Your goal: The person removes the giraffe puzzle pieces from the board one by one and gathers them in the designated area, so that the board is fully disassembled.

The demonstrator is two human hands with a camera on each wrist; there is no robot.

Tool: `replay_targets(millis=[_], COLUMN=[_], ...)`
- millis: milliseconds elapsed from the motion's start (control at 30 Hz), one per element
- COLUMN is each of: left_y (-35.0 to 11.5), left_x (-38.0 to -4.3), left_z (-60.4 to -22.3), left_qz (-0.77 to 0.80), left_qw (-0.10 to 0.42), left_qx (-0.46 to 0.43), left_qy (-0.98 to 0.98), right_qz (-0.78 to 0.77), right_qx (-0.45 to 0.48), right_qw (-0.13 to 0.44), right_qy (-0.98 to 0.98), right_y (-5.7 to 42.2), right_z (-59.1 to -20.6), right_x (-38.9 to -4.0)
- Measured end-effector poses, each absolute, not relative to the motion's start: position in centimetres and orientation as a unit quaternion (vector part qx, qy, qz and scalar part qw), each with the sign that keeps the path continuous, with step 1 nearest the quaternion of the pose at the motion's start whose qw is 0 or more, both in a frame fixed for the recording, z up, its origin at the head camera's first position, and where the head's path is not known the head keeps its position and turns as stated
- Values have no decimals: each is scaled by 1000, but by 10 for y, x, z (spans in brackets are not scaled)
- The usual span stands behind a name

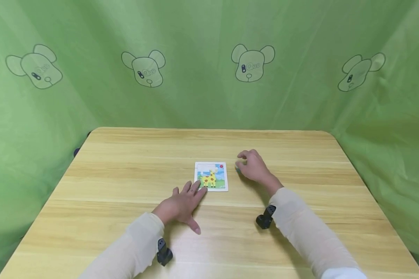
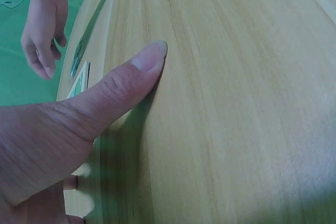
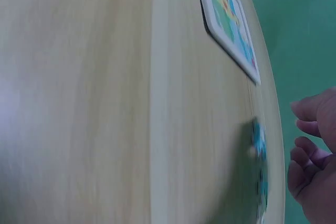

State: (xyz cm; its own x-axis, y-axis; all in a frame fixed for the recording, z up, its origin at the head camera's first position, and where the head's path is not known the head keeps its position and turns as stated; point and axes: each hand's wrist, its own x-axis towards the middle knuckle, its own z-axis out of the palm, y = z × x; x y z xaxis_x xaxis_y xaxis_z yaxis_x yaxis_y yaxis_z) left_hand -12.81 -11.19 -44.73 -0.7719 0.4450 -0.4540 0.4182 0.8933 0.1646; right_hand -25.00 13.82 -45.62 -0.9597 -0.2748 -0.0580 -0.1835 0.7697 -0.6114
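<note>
A square puzzle board [image 1: 226,182] with a white rim shows a yellow giraffe with reddish spots against blue sky and green grass. Its upper left part is white, without picture. My left hand [image 1: 183,205] lies palm down with spread fingers, fingertips at the board's lower left corner and thumb [image 2: 131,74] out to the side. To the right of the board, my right hand [image 1: 254,166] hovers with loosely bent fingers and nothing between them. Small blue-green puzzle pieces [image 3: 262,166] lie on the table below it, mostly hidden by that hand in the head view.
The light wood-grain table [image 1: 125,155] has rounded far corners. Green curtain [image 1: 202,100] with printed bear heads surrounds its back and sides. A black wrist camera [image 1: 164,254] sits on the left sleeve and another black camera [image 1: 266,217] on the right one.
</note>
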Motion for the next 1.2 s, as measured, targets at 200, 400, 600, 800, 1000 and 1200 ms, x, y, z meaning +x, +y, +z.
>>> replay_targets(millis=[200,400,600,800,1000,1200], left_y=[-112,-111,-110,-111,-111,-112], left_x=[-128,-129,-129,-130,-130,-129], left_z=[-446,-447,-448,-448,-449,-448], left_qz=[31,31,25,22,24,27], left_qw=[250,251,252,248,248,248], left_qx=[227,234,228,229,229,227], left_qy=[941,939,940,941,941,941], right_qz=[-297,-281,-263,-233,-233,-228], right_qx=[-179,-205,-230,-234,-232,-230], right_qw=[85,103,124,156,159,159], right_qy=[934,932,929,931,931,933], right_y=[117,103,95,90,87,86], right_z=[-457,-458,-460,-462,-462,-462], right_x=[-245,-241,-239,-237,-237,-238])
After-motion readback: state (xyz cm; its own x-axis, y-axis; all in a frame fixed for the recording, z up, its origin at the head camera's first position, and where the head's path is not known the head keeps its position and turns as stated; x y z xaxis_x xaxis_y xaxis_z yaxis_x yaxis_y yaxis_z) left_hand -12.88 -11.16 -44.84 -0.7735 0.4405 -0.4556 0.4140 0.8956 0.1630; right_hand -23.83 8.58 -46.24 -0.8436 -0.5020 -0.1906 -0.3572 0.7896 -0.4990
